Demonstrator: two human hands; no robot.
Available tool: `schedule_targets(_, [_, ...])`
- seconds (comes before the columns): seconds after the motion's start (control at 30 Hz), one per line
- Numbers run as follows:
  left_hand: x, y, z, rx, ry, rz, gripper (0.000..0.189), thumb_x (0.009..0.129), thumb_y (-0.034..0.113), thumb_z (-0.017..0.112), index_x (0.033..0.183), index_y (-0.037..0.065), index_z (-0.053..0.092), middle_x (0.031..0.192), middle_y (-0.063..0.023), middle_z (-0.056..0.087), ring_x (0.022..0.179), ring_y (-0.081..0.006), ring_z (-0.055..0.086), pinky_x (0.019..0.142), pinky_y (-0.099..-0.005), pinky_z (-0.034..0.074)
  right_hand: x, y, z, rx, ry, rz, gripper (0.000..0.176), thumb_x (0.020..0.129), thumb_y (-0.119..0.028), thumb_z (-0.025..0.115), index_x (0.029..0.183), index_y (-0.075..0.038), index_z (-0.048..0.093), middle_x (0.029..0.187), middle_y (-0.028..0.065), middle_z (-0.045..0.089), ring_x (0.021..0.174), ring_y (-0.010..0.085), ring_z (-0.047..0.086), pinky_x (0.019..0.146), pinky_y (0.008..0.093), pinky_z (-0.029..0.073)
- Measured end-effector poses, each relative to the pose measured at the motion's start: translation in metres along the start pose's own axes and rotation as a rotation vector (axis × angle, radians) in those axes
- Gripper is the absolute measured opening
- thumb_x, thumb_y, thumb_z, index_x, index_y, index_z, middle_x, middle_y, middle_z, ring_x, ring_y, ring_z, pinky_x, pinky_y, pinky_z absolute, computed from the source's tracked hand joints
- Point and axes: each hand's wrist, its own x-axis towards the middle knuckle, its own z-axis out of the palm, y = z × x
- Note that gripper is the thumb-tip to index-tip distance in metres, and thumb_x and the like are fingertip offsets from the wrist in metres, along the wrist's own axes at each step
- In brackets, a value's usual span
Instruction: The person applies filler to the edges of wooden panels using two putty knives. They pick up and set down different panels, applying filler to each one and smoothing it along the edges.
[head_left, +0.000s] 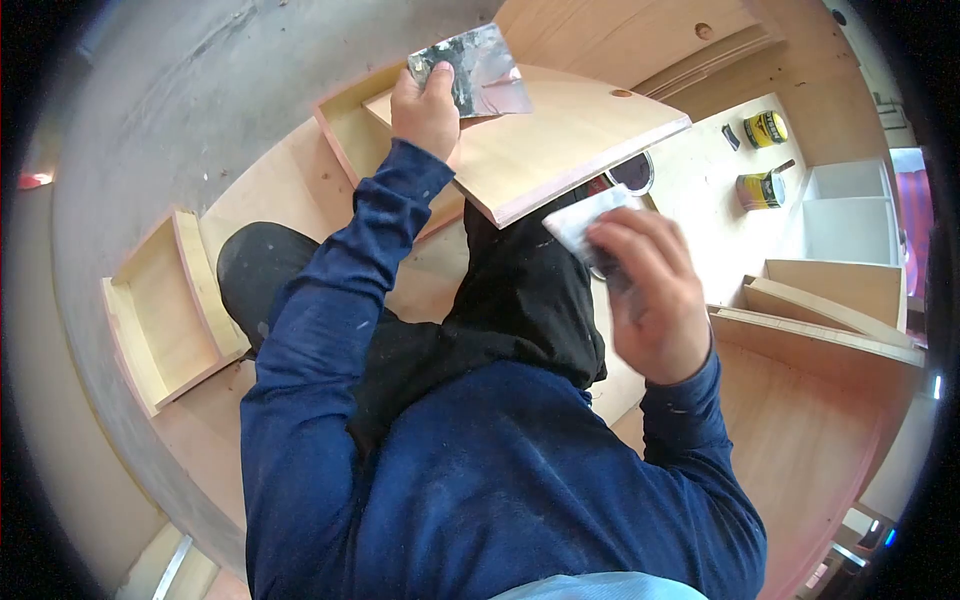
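My left hand (428, 108) grips a flat metal putty plate (490, 72), smeared with grey and pinkish filler, its thumb on top. The plate is above the far left part of a pale wooden drawer (570, 130) whose broad front panel faces up by my knees. My right hand (655, 285) is closed around a putty knife (585, 218) with a broad, light blade; its handle is mostly hidden and the hand is blurred by motion. The blade is just below the panel's near right corner, apart from the metal plate. An open round tin (633, 175) shows partly behind the blade.
Two yellow-labelled tins (766, 129) stand on a pale board at the right, one with a stick in it. An open drawer box (165, 310) lies at the left. Wooden cabinet panels (800, 370) are on the right, and a grey floor (250, 90) is at the upper left.
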Motion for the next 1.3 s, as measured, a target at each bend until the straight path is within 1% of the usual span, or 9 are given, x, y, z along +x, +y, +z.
schedule_targets(0.07, [-0.028,0.057,0.034,-0.258,-0.112,-0.196,0.025,0.098,0.010,0.045,0.120,0.000,0.052,0.111,-0.0157,0.063,0.099,-0.0306,0.068,0.080,-0.0499,0.061,-0.002,0.012,-0.014,-0.072,0.069,-0.041,0.036,0.088,-0.001,0.058,0.124,0.000,0.055,0.126,0.0183,0.057,0.116,0.0301,0.057,0.098,0.0400,0.046])
schedule_targets(0.17, [-0.067,0.095,0.068,-0.370,-0.263,-0.343,0.026,0.099,0.009,0.039,0.119,-0.003,0.051,0.110,-0.0184,0.065,0.092,-0.0315,0.071,0.077,-0.0507,0.063,-0.008,0.016,-0.010,0.413,0.324,0.165,0.058,0.100,-0.034,0.053,0.141,0.002,0.034,0.138,0.0179,0.045,0.130,0.0290,0.044,0.103,0.0457,0.041])
schedule_targets(0.3, [-0.107,0.098,0.088,-0.336,-0.301,-0.467,0.025,0.100,0.010,0.039,0.118,-0.003,0.051,0.106,-0.0158,0.065,0.089,-0.0271,0.070,0.074,-0.0440,0.063,0.005,0.015,0.000,0.376,0.471,-0.020,0.045,0.093,-0.006,0.054,0.135,0.000,0.041,0.134,0.0189,0.048,0.129,0.0303,0.046,0.104,0.0460,0.041])
schedule_targets(0.53, [-0.115,0.099,0.088,-0.282,-0.051,-0.047,0.022,0.100,0.007,0.049,0.120,-0.001,0.052,0.108,-0.0083,0.063,0.093,-0.0137,0.062,0.085,-0.0277,0.051,-0.006,0.029,-0.004,-0.111,0.193,0.190,0.054,0.070,0.019,0.050,0.117,-0.004,0.062,0.126,0.0189,0.055,0.118,0.0347,0.056,0.100,0.0399,0.045])
schedule_targets(0.6, [-0.111,0.097,0.079,0.368,-0.050,0.433,0.032,0.098,0.014,0.054,0.126,-0.002,0.054,0.111,-0.0112,0.063,0.099,-0.0189,0.063,0.082,-0.0307,0.052,-0.011,0.040,-0.002,-0.168,0.193,0.205,0.055,0.069,0.019,0.051,0.117,-0.004,0.064,0.123,0.0180,0.057,0.115,0.0351,0.057,0.099,0.0399,0.046])
schedule_targets(0.63, [-0.111,0.099,0.085,0.010,-0.018,0.238,0.034,0.099,0.016,0.055,0.126,-0.004,0.053,0.112,-0.0112,0.062,0.100,-0.0187,0.061,0.083,-0.0298,0.051,-0.012,0.039,-0.005,-0.149,0.285,0.175,0.054,0.068,0.018,0.052,0.116,-0.004,0.064,0.121,0.0182,0.058,0.115,0.0360,0.057,0.099,0.0402,0.046])
schedule_targets(0.73, [-0.109,0.087,0.084,0.154,-0.034,0.415,0.030,0.101,0.011,0.050,0.127,-0.004,0.048,0.109,-0.0090,0.062,0.091,-0.0113,0.059,0.081,-0.0247,0.049,-0.009,0.017,-0.018,-0.111,0.416,0.159,0.056,0.065,0.018,0.052,0.114,-0.003,0.066,0.117,0.0185,0.060,0.113,0.0381,0.057,0.098,0.0413,0.046])
schedule_targets(1.13, [-0.103,0.082,0.081,0.298,0.027,0.623,0.023,0.100,0.012,0.054,0.115,-0.004,0.051,0.099,-0.0093,0.062,0.086,-0.0137,0.058,0.077,-0.0272,0.049,0.001,0.000,0.000,-0.156,0.240,-0.041,0.056,0.058,0.011,0.057,0.110,-0.008,0.069,0.117,0.0129,0.061,0.114,0.0344,0.056,0.094,0.0450,0.044])
schedule_targets(1.3, [-0.034,0.103,0.026,0.374,-0.151,0.648,0.044,0.076,0.000,0.072,0.118,0.000,0.061,0.115,-0.0206,0.061,0.103,-0.0339,0.065,0.085,-0.0398,0.055,-0.029,0.014,0.045,-0.082,0.193,-0.046,0.062,0.054,0.009,0.061,0.113,-0.010,0.069,0.118,0.0127,0.061,0.112,0.0357,0.055,0.095,0.0455,0.044])
